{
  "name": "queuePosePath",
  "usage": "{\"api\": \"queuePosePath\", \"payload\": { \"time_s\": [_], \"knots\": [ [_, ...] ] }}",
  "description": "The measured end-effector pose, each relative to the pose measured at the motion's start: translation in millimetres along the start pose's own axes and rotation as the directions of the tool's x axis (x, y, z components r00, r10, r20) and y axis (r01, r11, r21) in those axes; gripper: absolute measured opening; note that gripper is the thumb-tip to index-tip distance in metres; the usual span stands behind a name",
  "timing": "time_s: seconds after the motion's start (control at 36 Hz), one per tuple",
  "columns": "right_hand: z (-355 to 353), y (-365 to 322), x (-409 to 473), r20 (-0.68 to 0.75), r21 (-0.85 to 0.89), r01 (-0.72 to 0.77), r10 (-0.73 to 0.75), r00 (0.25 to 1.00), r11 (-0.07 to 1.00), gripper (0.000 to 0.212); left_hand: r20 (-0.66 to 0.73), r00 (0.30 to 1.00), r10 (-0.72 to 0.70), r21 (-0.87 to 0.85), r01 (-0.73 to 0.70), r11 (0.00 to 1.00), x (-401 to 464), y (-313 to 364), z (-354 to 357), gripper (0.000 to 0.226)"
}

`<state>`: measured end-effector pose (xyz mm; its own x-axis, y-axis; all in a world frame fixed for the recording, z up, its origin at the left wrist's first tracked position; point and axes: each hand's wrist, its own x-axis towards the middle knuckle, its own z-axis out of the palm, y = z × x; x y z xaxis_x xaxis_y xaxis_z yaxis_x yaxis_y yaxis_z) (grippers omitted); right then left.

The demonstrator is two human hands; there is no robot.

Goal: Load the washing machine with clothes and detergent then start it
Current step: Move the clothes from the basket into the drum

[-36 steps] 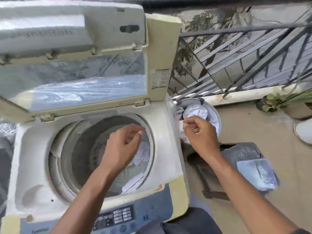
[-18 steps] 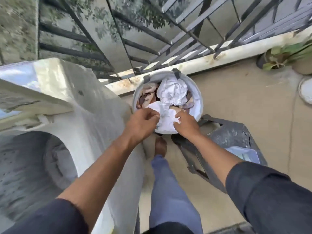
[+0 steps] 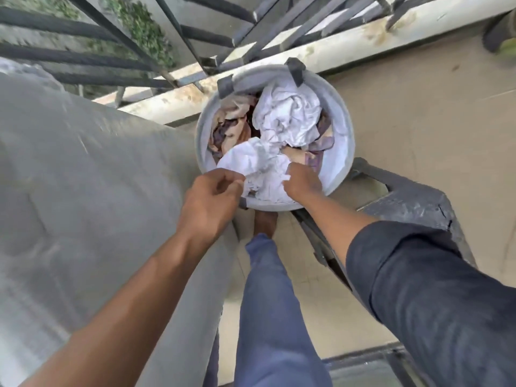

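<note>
A round grey laundry bucket [image 3: 339, 174] stands on the floor by the railing, filled with crumpled clothes. A white cloth [image 3: 257, 166] lies at its near rim, a second white garment [image 3: 287, 115] sits behind it, and brown and purple pieces [image 3: 231, 124] fill the left side. My left hand [image 3: 209, 202] pinches the white cloth's left edge. My right hand [image 3: 303, 181] grips its right edge. The washing machine's grey side [image 3: 83, 191] fills the left of the view; its drum is out of sight.
A dark metal railing [image 3: 178, 37] on a concrete ledge runs behind the bucket. A dark grey plastic stool [image 3: 413, 205] stands right of the bucket. My blue-trousered leg [image 3: 268, 303] and bare foot stand between machine and stool. The beige tiled floor [image 3: 418, 113] stretches to the right.
A second ago my left hand was over the drum. The view has swung right and down to the bucket, and both hands now hold the white cloth at its near rim.
</note>
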<state>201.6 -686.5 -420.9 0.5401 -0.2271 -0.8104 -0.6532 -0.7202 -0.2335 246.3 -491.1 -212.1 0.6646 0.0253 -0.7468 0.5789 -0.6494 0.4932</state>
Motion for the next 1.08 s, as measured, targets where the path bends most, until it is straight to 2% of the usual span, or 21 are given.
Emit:
{"api": "queuePosePath", "payload": {
  "time_s": [0.22, 0.33, 0.44, 0.53, 0.58, 0.64, 0.69, 0.78, 0.81, 0.86, 0.92, 1.0, 1.08],
  "knots": [
    [-38, -28, -71, -0.215, 0.189, 0.063, -0.021, 0.976, 0.980, 0.012, 0.064, 0.995, 0.080, -0.053, -0.077, 0.996, -21, 17, -8, 0.013],
    [-71, -50, -137, -0.353, 0.336, 0.136, -0.009, 0.936, 0.932, 0.021, 0.072, 0.992, 0.105, -0.079, -0.099, 0.992, -45, 23, -22, 0.039],
    [-107, -76, -224, -0.488, 0.429, 0.315, -0.076, 0.870, 0.847, 0.020, 0.073, 0.985, 0.158, -0.016, -0.157, 0.987, -78, 26, -46, 0.061],
    [-133, -96, -286, -0.572, 0.492, 0.471, -0.136, 0.809, 0.732, 0.016, 0.123, 0.957, 0.264, -0.013, -0.265, 0.964, -105, 25, -64, 0.084],
    [-151, -112, -328, -0.601, 0.548, 0.555, -0.167, 0.782, 0.627, 0.013, 0.196, 0.905, 0.377, -0.067, -0.371, 0.926, -127, 27, -78, 0.096],
    [-164, -126, -371, -0.591, 0.620, 0.605, -0.210, 0.779, 0.500, 0.015, 0.210, 0.857, 0.471, -0.043, -0.473, 0.880, -146, 26, -90, 0.101],
    [-169, -137, -411, -0.581, 0.685, 0.630, -0.248, 0.775, 0.367, 0.021, 0.161, 0.838, 0.522, -0.024, -0.525, 0.851, -165, 26, -105, 0.088],
    [-175, -153, -464, -0.545, 0.796, 0.597, -0.306, 0.780, 0.102, 0.019, 0.043, 0.839, 0.543, -0.077, -0.539, 0.839, -197, 28, -124, 0.039],
    [-177, -158, -481, -0.535, 0.821, 0.570, -0.340, 0.773, 0.005, 0.017, 0.015, 0.816, 0.578, -0.077, -0.575, 0.814, -204, 25, -128, 0.030],
    [-181, -169, -512, -0.539, 0.833, 0.537, -0.410, 0.735, -0.133, 0.013, 0.025, 0.829, 0.559, -0.155, -0.550, 0.821, -213, 18, -139, 0.039],
    [-185, -176, -535, -0.570, 0.816, 0.539, -0.442, 0.692, -0.209, 0.013, 0.046, 0.858, 0.511, -0.264, -0.483, 0.835, -220, 14, -150, 0.037],
    [-188, -178, -558, -0.609, 0.791, 0.551, -0.427, 0.669, -0.265, 0.014, 0.073, 0.892, 0.447, -0.409, -0.382, 0.829, -235, 23, -164, 0.025],
    [-185, -173, -568, -0.651, 0.759, 0.588, -0.311, 0.692, -0.281, 0.019, 0.126, 0.888, 0.441, -0.522, -0.319, 0.791, -253, 42, -177, 0.032]
  ]
}}
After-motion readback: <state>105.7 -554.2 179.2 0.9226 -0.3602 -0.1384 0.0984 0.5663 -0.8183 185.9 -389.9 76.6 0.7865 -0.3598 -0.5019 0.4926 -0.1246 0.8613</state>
